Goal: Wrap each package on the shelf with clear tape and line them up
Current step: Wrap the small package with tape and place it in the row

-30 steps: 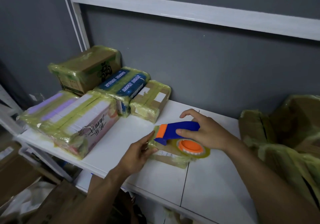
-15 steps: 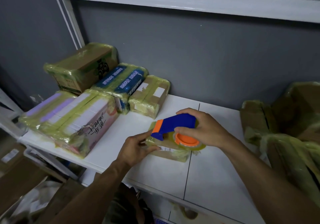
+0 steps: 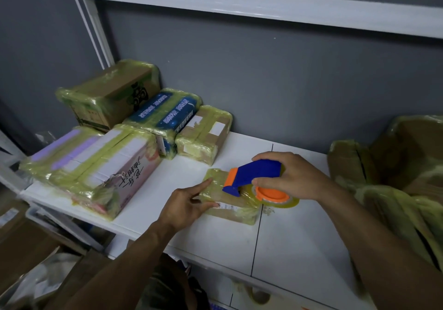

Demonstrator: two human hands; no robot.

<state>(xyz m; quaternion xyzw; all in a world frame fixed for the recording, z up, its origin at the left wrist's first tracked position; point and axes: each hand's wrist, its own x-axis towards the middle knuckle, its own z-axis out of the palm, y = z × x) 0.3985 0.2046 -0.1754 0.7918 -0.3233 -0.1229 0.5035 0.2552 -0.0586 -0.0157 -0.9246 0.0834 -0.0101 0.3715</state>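
I saw the right hand curled tight round the blue handle of the tape dispenser, whose tape roll sat at the right end of the small package. That package lay flat on the white shelf, towards its front edge. The left hand had its fingers out straight, the index fingertip on the package's top and the thumb against its front side. The other wrapped packages were grouped at the shelf's left end, the rear ones against the grey wall.
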